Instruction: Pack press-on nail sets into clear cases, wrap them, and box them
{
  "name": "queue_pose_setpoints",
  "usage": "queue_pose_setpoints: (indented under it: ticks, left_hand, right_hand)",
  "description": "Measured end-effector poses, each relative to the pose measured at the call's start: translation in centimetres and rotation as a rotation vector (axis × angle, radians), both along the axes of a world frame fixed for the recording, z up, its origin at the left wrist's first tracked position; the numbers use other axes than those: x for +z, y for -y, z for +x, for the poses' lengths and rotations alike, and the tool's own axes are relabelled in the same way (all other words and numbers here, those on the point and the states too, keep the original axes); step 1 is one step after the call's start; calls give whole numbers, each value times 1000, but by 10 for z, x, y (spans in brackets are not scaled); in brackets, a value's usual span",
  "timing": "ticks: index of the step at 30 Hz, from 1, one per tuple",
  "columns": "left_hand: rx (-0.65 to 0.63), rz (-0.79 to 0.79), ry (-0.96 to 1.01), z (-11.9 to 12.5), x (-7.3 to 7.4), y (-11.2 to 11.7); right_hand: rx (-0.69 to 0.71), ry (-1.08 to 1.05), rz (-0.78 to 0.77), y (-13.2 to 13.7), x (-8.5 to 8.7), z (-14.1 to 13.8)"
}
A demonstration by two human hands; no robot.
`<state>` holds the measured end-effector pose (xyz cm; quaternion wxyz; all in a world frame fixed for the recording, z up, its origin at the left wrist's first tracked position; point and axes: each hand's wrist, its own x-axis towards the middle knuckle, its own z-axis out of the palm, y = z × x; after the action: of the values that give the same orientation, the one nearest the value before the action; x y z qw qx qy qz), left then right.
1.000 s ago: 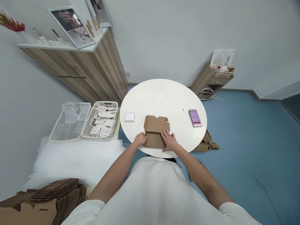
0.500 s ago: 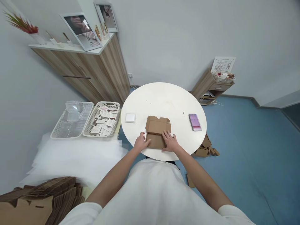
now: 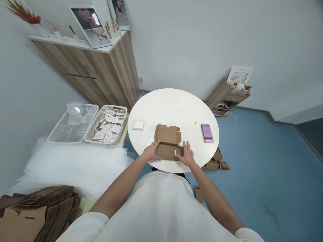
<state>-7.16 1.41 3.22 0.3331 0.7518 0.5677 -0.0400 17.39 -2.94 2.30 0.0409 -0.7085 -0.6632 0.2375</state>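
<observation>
A flat brown cardboard box blank (image 3: 168,141) lies partly folded on the near half of the round white table (image 3: 174,107). My left hand (image 3: 150,152) grips the box's left near corner, fingers curled round its edge. At the box's right end, my right hand (image 3: 187,155) presses against the side flap with its fingers stretched out. The box's far flap lies flat on the tabletop.
A small white pad (image 3: 138,124) and a purple phone (image 3: 207,133) lie on the table. Two white baskets (image 3: 72,122) (image 3: 107,125) stand to the left on white foam sheets (image 3: 75,164). Stacked cardboard blanks (image 3: 32,210) sit at the bottom left, cardboard scraps (image 3: 217,161) on the blue floor.
My right hand slid from on top of the box to its right end. The left hand moved in onto the left corner. The near part of the box now stands folded up.
</observation>
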Motion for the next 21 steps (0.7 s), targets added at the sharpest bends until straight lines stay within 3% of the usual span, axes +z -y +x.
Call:
queue_pose_setpoints:
  ticks: [2, 4, 9, 13, 16, 21]
  left_hand:
    - [24, 0, 25, 2, -1, 1]
    - [54, -6, 44, 5, -2, 2]
    - [74, -21, 43, 12, -4, 6]
    - [60, -10, 26, 16, -6, 7]
    - [55, -3, 36, 19, -6, 8]
    - [86, -28, 51, 21, -5, 11]
  right_hand:
    - [-242, -187, -34, 12, -7, 8]
    - [-382, -359, -86, 21, -13, 12]
    - [-402, -540, -171, 22, -10, 7]
    - [-412, -657, -136, 16, -3, -1]
    - [-382, -614, -103, 10, -3, -6]
    - [-349, -257, -156, -4, -9, -9]
